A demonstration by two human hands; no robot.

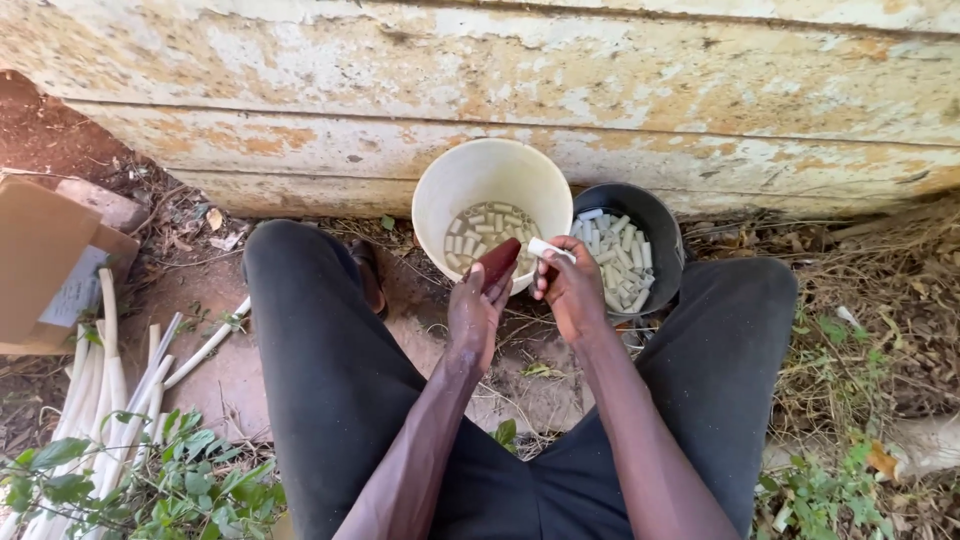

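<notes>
Holding a white tube (551,249) in right hand (572,290), long axis pointing left | left hand (477,310) clamped on dark red block (498,262), just beside | above white bucket (437,200)

The ground (230,385) is bare reddish earth, scattered with dry leaves and twigs. A white bucket (455,185) stands on it against the foot of a weathered wall (600,90), and a black bucket (660,225) stands touching it on the right; both hold short white tube pieces. At the left lie a bundle of long white pipes (105,385) and a cardboard box (35,260). Dry grass (880,300) covers the right side, and green weeds (150,480) grow at the lower left.
</notes>
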